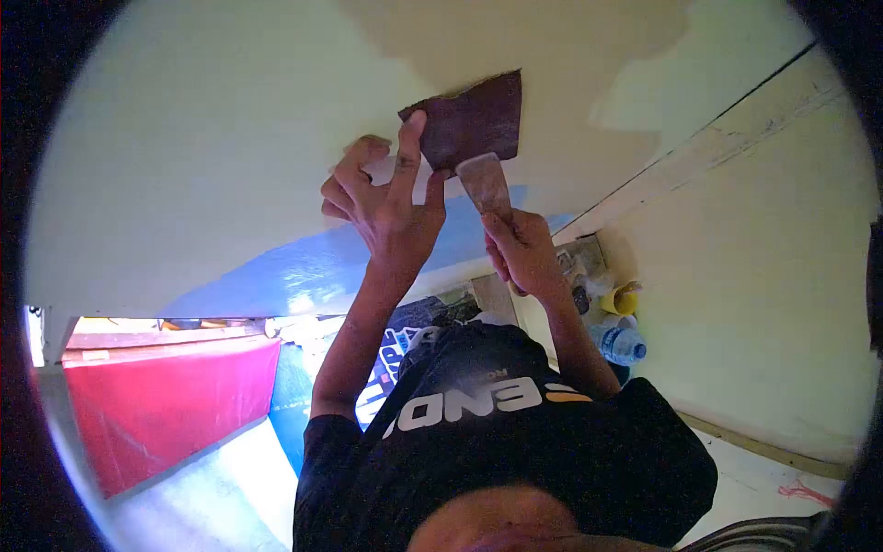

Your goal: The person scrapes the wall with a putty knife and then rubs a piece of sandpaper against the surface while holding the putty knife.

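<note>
A dark brown, rough-edged piece of sandpaper (pixel 474 120) lies against the pale painted wall. My left hand (pixel 391 202) has its index finger on the sheet's left edge and its thumb at the lower left corner; the other fingers are curled to the side. Wrapped round a putty knife (pixel 485 184) is my right hand (pixel 526 250). The knife's wide end points up and meets the sheet's lower edge. Part of its handle is hidden inside my fingers.
A blue painted patch (pixel 313 267) crosses the wall below my left hand. To the right, a yellow container (pixel 622 297) and a plastic water bottle (pixel 621 345) are beside the other wall. Red sheeting (pixel 175 405) hangs at lower left.
</note>
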### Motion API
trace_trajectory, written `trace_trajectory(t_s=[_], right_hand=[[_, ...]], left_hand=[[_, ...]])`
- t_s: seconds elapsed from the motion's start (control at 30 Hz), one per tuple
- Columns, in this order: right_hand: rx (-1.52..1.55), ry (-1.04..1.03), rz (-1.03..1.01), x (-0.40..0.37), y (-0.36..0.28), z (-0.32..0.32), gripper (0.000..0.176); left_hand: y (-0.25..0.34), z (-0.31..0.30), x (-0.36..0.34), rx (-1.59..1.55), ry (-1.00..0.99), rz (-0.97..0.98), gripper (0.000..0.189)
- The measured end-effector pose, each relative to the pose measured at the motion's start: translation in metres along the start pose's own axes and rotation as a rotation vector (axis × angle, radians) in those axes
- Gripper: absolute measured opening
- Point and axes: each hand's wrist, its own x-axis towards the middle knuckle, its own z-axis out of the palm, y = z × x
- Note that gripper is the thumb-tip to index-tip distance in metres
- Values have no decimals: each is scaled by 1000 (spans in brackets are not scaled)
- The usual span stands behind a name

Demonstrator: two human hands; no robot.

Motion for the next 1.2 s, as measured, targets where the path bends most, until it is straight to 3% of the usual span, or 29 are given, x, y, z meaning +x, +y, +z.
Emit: trace_trajectory(t_s=[0.13, 0.37, 0.53, 0.77, 0.93, 1.03, 1.2], right_hand=[[27, -92, -104, -2, -60, 4, 37], [70, -17, 44, 3, 13, -12, 37], [30, -21, -129, -5, -60, -6, 38], [59, 17, 36, 2, 2, -13, 38], [91, -16, -97, 4, -63, -4, 43], [139, -18, 131, 16, 10, -16, 42], [91, -21, 130, -7, 3, -9, 35]], left_hand=[[-2, 4, 0, -6, -9, 7, 90], [1, 2, 1, 21, -40, -18, 88], [0, 4, -1, -18, -10, -21, 87], [0, 1, -1, 1, -19, -28, 86], [-1, 4, 0, -21, -6, -11, 87], [-2, 3, -3, 1, -24, 2, 88], [-3, 5, -3, -32, -2, -46, 89]])
